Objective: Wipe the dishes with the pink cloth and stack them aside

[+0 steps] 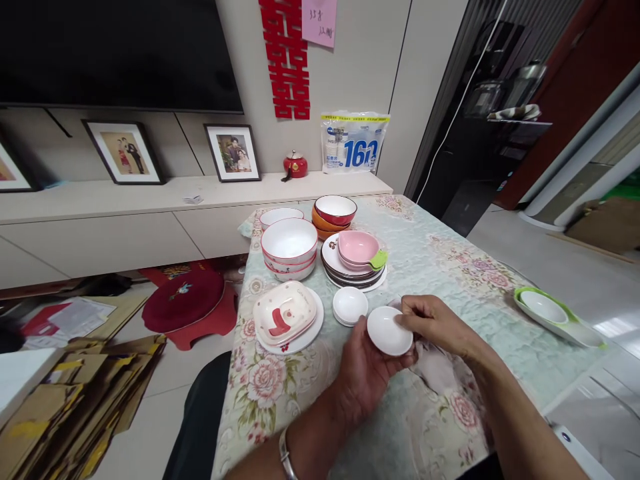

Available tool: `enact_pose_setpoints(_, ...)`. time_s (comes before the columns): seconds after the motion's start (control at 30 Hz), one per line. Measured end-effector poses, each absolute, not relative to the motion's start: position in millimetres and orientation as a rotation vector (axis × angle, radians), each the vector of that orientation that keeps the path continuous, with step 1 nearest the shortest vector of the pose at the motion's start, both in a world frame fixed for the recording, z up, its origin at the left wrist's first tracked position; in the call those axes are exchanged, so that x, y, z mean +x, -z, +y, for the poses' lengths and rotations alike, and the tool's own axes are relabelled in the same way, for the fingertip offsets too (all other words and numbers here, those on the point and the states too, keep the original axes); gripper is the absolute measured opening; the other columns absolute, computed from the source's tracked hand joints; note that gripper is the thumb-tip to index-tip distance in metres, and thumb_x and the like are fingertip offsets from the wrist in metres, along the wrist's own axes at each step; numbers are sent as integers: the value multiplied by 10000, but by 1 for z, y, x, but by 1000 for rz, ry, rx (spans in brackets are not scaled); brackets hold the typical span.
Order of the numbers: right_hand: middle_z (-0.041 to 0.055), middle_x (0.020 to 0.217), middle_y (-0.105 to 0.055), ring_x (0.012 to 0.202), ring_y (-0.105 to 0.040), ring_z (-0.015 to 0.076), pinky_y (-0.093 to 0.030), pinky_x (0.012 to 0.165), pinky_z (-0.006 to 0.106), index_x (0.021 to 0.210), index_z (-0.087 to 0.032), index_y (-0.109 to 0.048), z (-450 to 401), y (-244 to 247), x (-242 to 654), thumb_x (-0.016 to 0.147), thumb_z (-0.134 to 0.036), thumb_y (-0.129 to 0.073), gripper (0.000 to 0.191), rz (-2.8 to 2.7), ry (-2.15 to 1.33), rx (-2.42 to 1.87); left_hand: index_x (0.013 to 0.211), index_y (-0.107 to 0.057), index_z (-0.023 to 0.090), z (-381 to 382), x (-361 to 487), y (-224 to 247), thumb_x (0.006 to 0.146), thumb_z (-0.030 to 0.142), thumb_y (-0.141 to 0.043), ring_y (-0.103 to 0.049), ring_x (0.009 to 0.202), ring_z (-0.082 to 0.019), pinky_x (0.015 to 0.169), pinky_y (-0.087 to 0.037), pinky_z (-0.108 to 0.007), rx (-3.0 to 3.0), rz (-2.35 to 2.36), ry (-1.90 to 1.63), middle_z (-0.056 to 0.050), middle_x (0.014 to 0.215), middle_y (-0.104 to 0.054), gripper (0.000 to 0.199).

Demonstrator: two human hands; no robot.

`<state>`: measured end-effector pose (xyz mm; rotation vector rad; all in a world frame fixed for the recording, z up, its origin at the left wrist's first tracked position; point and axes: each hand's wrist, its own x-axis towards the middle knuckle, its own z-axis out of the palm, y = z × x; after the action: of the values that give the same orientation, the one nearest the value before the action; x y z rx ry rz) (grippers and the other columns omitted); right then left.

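A small round white dish (389, 331) is held tilted above the table. My left hand (367, 367) cups it from below and the left, with fingers around its underside. My right hand (429, 321) pinches the dish's right rim between thumb and curled fingers. Part of a pale cloth (440, 368) shows below my right hand; what holds it is unclear. Just left of the held dish stands a short stack of similar small white dishes (350, 305). Further left, a rectangular dish with a bear picture (285, 312) rests on a white plate (316, 327).
Behind are white bowls with red rims (289, 241), red and orange bowls (336, 210), and pink bowls (359, 248) on stacked plates (331, 257). A green-edged dish (560, 317) sits at the right of the flowered tablecloth (265, 380). A red stool (185, 300) stands left.
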<state>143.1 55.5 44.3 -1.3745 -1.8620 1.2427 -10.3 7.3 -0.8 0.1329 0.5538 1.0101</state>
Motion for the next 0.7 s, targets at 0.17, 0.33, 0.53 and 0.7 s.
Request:
enact_pose_setpoints(0.17,3,718,-609,665,-560,148,-426,600,263,767,-182,-632,50,-42,158,910,-469,-539,334,-1903,-1140,-1355,1031,-625,63,7,-10,2,958,508,-349,-684,714,-240,634,-519,-348,93,552,-960,-141,851,-708,529)
enact_pose_setpoints(0.33,72,1119,-665,1083,-581,240,-440,965,397,1059,-245,-729,52,-29,173,814,-348,-692,269,-2104,-926,-1284,1049,-620,73,6,-9,3,951,500,-379,-682,700,-237,558,-501,-313,139,605,-997,-132,856,-709,501)
enact_pose_setpoints(0.53,27,909,-687,826,-628,189,-489,755,320,895,-214,-730,48,-25,182,751,-201,-668,157,-1893,-1036,-1476,1062,-616,75,5,-8,4,923,488,-444,-692,731,-259,551,-514,-323,189,651,-1014,-148,898,-718,468)
enact_pose_setpoints(0.7,18,867,-681,694,-609,154,-482,629,274,945,-205,-682,41,-40,196,729,-365,-769,282,-1450,-1229,-1339,1054,-618,96,4,-8,2,899,458,-512,-683,800,-263,652,-545,-373,168,638,-1055,-130,926,-705,408)
